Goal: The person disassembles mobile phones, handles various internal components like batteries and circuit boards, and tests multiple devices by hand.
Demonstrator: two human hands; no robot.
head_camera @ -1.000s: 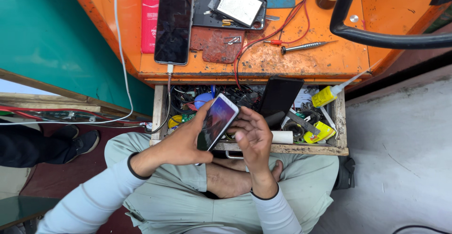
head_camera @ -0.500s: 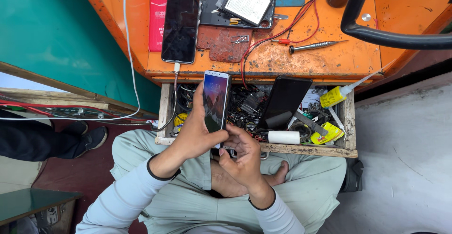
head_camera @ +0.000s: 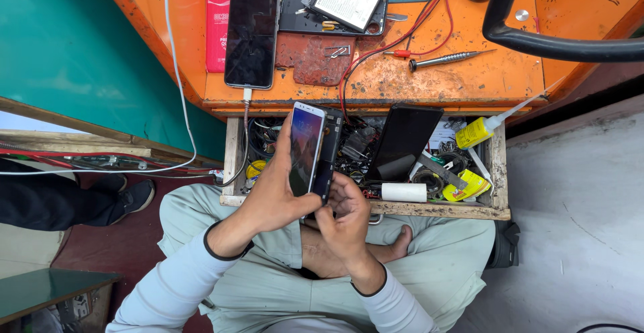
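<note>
Orange and scuffed, the tabletop [head_camera: 429,81] is seen from above, with an open wooden drawer [head_camera: 498,172] of parts under its near edge. Over that drawer a white-framed smartphone [head_camera: 306,148] is held upright, its long axis running away from the body, gripped along its left side by the left hand [head_camera: 272,195]. The right hand [head_camera: 345,215], just below and touching, is curled against its lower end.
</note>
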